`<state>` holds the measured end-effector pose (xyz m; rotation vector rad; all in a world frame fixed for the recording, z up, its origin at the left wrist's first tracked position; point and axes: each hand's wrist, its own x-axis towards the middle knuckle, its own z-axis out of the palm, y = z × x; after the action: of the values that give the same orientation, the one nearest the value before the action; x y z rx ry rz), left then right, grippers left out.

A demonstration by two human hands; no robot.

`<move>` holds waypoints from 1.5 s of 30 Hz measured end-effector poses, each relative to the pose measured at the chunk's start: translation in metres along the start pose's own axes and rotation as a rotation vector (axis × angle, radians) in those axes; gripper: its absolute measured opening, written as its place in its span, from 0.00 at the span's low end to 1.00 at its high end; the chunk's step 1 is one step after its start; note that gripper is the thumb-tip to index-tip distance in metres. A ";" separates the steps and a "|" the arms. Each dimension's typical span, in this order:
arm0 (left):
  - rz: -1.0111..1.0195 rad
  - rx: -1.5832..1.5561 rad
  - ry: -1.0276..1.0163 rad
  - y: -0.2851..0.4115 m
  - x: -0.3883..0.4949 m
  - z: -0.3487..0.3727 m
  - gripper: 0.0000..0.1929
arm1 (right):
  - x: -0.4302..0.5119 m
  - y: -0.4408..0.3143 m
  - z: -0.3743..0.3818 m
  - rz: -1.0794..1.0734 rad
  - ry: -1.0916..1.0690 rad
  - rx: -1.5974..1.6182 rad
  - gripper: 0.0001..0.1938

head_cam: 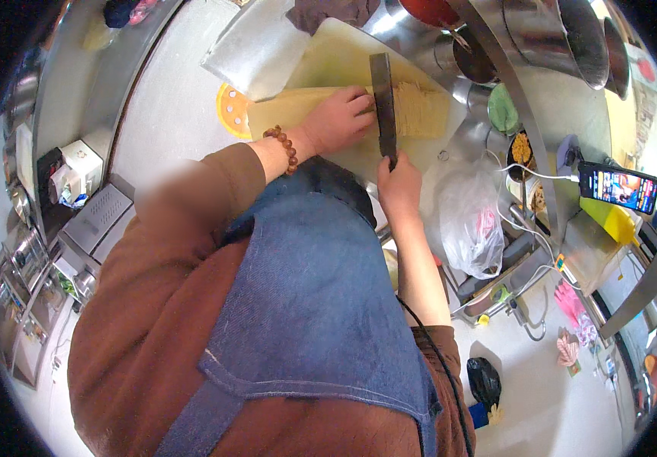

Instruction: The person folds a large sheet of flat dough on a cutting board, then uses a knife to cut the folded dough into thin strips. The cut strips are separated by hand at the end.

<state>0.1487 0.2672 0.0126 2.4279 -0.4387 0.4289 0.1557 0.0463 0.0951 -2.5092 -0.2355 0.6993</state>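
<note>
My right hand [400, 185] grips the handle of a broad-bladed cleaver [384, 97]. The blade is seen nearly edge-on and lies across a long, pale yellow folded sheet [288, 108], probably dough. Left of the blade, my left hand [340, 120] presses on the sheet with bent fingers close to the metal. A brown bead bracelet [285, 148] circles that wrist. On the blade's right, the same material lies in thin, close cuts like noodles [422, 108]. Beneath it all is a yellowish cutting board [340, 51], set at an angle.
An orange slice-shaped mat [232, 110] touches the sheet's left end. A metal tray [254, 45] and dark cloth [334, 12] sit behind. At right are a plastic bag [471, 223], a bowl of orange-yellow food [521, 149], a cabled phone [619, 187] and a metal shelf edge [525, 108].
</note>
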 end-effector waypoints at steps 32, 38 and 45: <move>-0.015 -0.037 -0.017 -0.003 -0.004 0.000 0.16 | -0.005 -0.001 0.000 -0.091 0.050 -0.064 0.12; -0.029 -0.062 -0.051 -0.004 -0.006 0.001 0.16 | -0.049 -0.036 -0.052 0.099 -0.139 -0.099 0.13; -0.017 -0.071 -0.059 -0.008 -0.005 0.002 0.16 | -0.038 -0.033 -0.047 0.111 -0.220 -0.232 0.14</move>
<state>0.1478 0.2731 0.0049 2.3787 -0.4513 0.3297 0.1471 0.0431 0.1632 -2.6785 -0.2699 1.0494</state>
